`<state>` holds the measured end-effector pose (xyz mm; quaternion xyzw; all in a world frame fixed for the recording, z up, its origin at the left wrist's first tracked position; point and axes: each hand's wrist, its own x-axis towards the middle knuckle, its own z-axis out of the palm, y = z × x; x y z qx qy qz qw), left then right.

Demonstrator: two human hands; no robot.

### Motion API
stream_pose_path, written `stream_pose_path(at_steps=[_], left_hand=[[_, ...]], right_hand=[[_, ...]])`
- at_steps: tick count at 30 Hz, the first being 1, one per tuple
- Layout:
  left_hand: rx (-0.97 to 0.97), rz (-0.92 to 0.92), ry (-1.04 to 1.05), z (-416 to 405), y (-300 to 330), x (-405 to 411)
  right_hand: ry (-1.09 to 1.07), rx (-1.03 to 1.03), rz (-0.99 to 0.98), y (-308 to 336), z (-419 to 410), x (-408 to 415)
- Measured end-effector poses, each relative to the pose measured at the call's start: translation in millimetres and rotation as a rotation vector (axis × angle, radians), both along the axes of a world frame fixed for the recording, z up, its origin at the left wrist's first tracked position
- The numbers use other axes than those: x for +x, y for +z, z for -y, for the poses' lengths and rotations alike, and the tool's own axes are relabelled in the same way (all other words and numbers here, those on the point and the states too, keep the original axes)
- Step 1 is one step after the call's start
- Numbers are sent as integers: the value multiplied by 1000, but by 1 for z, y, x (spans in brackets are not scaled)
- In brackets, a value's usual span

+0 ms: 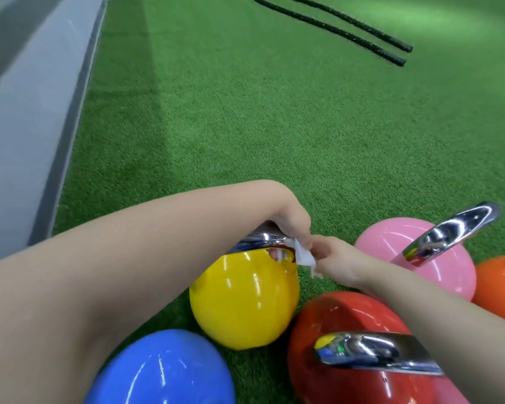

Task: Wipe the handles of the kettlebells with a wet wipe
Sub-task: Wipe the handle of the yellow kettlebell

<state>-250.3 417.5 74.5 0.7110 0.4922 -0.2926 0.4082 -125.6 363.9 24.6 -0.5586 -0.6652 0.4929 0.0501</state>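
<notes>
Low in the frame's centre, the left hand curls over the chrome handle of the yellow kettlebell, hiding most of it. Just right, the right hand pinches a white wet wipe against that handle; the blue kettlebell is cut off at the bottom edge.

You see green artificial turf over most of the frame. In the upper right, two thick black ropes lie side by side on the turf, and their ends point toward the right. Along the left edge you see a grey wall, with a darker grey strip at its base.
</notes>
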Motion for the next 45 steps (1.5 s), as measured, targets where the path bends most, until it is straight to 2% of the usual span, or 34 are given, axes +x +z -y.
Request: stream_pose_path(at_steps=[4, 7, 10, 13, 16, 18, 21, 25, 29, 32, 35, 39, 45], left_hand=[[134, 77, -116, 11, 12, -30], [198, 202, -9, 30, 8, -72], [172, 276, 88, 51, 4, -113], [157, 358, 149, 57, 16, -126], [394, 312, 292, 46, 28, -106], [525, 254, 281, 44, 26, -79], [548, 245, 242, 48, 7, -47], [552, 186, 273, 41, -5, -38], [530, 281, 292, 38, -10, -51], [602, 311, 316, 46, -13, -70], [675, 452, 444, 61, -26, -97], [529, 825, 787, 78, -51, -127], [406, 1016, 974, 87, -67, -133]], right_hand=[[76, 196, 12, 15, 4, -6], [164, 375, 39, 35, 8, -19], [325, 522, 139, 53, 14, -36], [439, 549, 292, 60, 17, -47], [417, 543, 275, 66, 21, -48], [408, 532, 279, 65, 21, -45], [341, 532, 307, 62, 18, -37], [199, 494, 243, 60, 18, -29], [263, 550, 352, 58, 14, -35], [314, 606, 364, 59, 13, -49], [386, 645, 353, 59, 18, -70], [495, 715, 438, 61, 28, -100], [590, 714, 576, 70, 36, -114]])
